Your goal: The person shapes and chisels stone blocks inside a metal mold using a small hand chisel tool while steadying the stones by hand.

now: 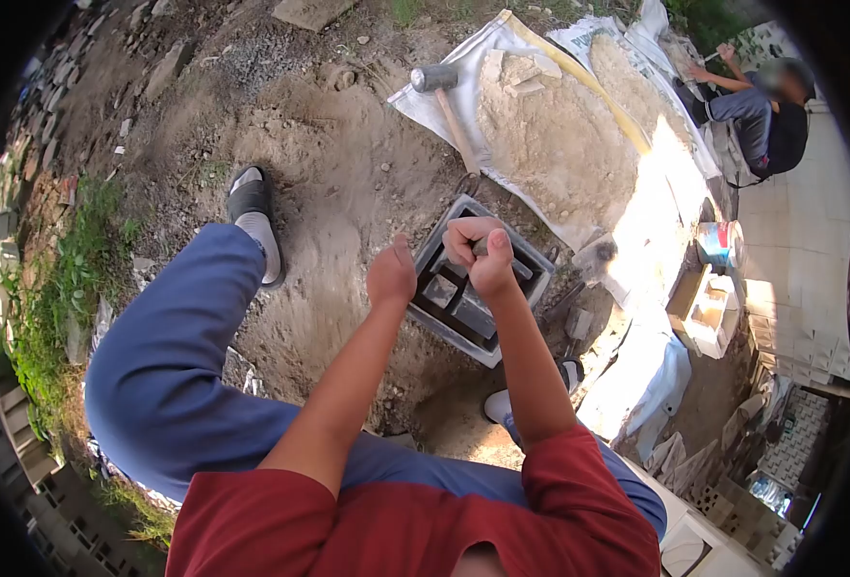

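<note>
A square grey mould-like box (499, 354) with a thick rim and dark recesses stands on the dirt between my feet. Over its upper part is my right hand (482, 255), fingers curled and thumb raised. A small dark end shows in that grip, but I cannot make out what it belongs to. My left hand (393, 274) is closed in a fist at the box's left edge; whatever it holds, if anything, is hidden. Beyond the box lies a mallet (434, 78) with a grey head and wooden handle, partly on a white sack (415, 104).
Pale sandy material (564, 144) is heaped on the sack. At the upper right another person (754, 120) crouches, hands raised. A paint bucket (720, 244) and a white container (711, 313) stand to the right. Grass (88, 240) and rubble border the left side.
</note>
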A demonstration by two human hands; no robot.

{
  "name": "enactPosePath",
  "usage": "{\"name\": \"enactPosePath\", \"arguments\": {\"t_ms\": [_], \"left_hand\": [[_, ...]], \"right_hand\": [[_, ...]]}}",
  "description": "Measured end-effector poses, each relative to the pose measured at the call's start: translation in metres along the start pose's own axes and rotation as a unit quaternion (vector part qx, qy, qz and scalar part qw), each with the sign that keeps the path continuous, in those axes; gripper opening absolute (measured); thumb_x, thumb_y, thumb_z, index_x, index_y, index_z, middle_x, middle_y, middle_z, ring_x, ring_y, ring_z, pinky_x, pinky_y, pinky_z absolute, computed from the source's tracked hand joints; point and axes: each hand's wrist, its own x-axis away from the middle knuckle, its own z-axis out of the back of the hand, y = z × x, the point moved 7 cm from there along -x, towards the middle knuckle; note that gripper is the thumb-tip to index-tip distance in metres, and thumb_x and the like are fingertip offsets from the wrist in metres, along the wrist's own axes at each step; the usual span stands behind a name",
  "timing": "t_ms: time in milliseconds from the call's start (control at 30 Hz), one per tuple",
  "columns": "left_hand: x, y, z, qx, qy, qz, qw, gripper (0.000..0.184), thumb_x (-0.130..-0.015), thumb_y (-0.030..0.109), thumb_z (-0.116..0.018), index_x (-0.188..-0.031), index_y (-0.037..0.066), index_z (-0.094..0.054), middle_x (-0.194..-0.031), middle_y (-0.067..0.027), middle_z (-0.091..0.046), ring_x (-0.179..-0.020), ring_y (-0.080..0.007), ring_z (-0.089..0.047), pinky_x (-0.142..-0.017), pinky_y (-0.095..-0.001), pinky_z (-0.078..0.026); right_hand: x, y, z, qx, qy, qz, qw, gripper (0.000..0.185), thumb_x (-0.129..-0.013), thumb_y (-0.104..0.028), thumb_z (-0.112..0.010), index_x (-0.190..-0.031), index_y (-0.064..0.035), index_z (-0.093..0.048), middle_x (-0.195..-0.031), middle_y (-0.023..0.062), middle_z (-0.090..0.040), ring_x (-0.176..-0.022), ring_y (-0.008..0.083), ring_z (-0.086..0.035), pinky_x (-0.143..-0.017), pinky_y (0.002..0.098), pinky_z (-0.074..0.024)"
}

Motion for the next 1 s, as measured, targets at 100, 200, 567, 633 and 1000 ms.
{"name": "enactPosePath", "arguments": {"t_ms": [100, 200, 567, 633, 1000], "left_hand": [[0.004, -0.007, -0.003, 0.007, -0.015, 0.030, 0.999, 0.070, -0.106, 0.049, -0.024, -0.089, -0.001, -0.070, -0.096, -0.0284, -0.068, -0.093, -0.0491, -0.063, -0.085, -0.0571, -0.047], [0.002, -0.008, -0.004, -0.003, 0.031, 0.013, 0.999, 0.070, -0.106, 0.049, -0.024, -0.081, 0.002, -0.069, -0.088, -0.0267, -0.068, -0.087, -0.0487, -0.063, -0.081, -0.0563, -0.047], [0.004, -0.005, -0.003, 0.001, 0.010, 0.017, 1.000, 0.070, -0.106, 0.048, -0.024, -0.085, 0.000, -0.070, -0.094, -0.0282, -0.068, -0.092, -0.0487, -0.064, -0.085, -0.0572, -0.047], [0.005, -0.006, -0.002, -0.006, 0.015, 0.010, 1.000, 0.070, -0.106, 0.048, -0.024, -0.086, -0.001, -0.071, -0.094, -0.0282, -0.068, -0.092, -0.0485, -0.064, -0.085, -0.0572, -0.047], [0.005, -0.003, -0.002, -0.009, 0.012, 0.020, 1.000, 0.070, -0.106, 0.048, -0.025, -0.085, -0.001, -0.070, -0.095, -0.0281, -0.068, -0.093, -0.0485, -0.063, -0.085, -0.0566, -0.047]], "right_hand": [[-0.002, -0.001, 0.006, -0.007, 0.033, -0.009, 0.999, 0.082, -0.088, -0.086, -0.030, -0.057, -0.0095, -0.027, -0.054, -0.0024, -0.026, -0.047, 0.0120, -0.026, -0.047, 0.0299, -0.0169], [-0.006, -0.022, 0.011, -0.019, 0.041, 0.014, 0.999, 0.081, -0.088, -0.085, -0.031, -0.057, -0.0106, -0.028, -0.053, -0.0027, -0.026, -0.046, 0.0117, -0.026, -0.046, 0.0301, -0.0174], [-0.007, -0.016, 0.027, -0.065, 0.066, 0.015, 0.996, 0.080, -0.088, -0.084, -0.035, -0.057, -0.0107, -0.029, -0.052, -0.0028, -0.027, -0.046, 0.0113, -0.024, -0.047, 0.0301, -0.0170], [-0.004, -0.039, 0.021, -0.020, 0.053, 0.057, 0.997, 0.081, -0.088, -0.085, -0.035, -0.056, -0.0104, -0.030, -0.052, -0.0029, -0.027, -0.046, 0.0116, -0.025, -0.047, 0.0302, -0.0174], [-0.006, -0.034, 0.014, 0.004, 0.046, 0.031, 0.998, 0.081, -0.090, -0.083, -0.032, -0.056, -0.0095, -0.027, -0.054, -0.0030, -0.026, -0.047, 0.0116, -0.027, -0.047, 0.0298, -0.0175]]}}
